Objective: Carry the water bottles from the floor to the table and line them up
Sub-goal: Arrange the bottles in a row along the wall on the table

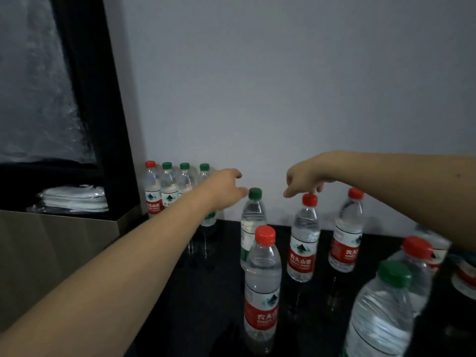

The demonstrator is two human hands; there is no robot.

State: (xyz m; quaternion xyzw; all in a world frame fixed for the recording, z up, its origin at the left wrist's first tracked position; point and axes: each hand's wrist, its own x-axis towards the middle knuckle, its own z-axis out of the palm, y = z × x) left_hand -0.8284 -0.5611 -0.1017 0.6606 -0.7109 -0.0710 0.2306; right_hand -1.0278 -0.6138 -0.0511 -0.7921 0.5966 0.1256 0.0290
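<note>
Both arms reach out over the black counter (206, 292), toward the wall at 12 o'clock.

Left hand (224, 188): fingers loosely curled, fingertips touching the side of the cap on the green-capped bottle (252, 228). No closed grip visible; it holds nothing.

Right hand (305, 177): fingers pointing down, tips on the cap of the red-capped bottle (304, 243). Looks like a pinch on the cap, though blur leaves the grip uncertain.

Bottles on the counter: a back row (168, 188) of four against the wall at 10 o'clock, one red cap and three green. Loose uprights stand mid-counter, among them a near red-capped bottle (262, 287) at 6 o'clock and another red cap (347, 230) at 2 o'clock. More crowd 4 o'clock, one apparently lying on its side.

Risks, as I judge them: cap-only contact gives little control, so a sideways nudge could tip a tall bottle into its neighbours. The left forearm passes close over the back row and could sweep it.

Room: open counter lies between the back row and the green-capped bottle, and at 7 o'clock. The counter's left edge meets a tan cabinet (56, 253) at 9 o'clock.
</note>
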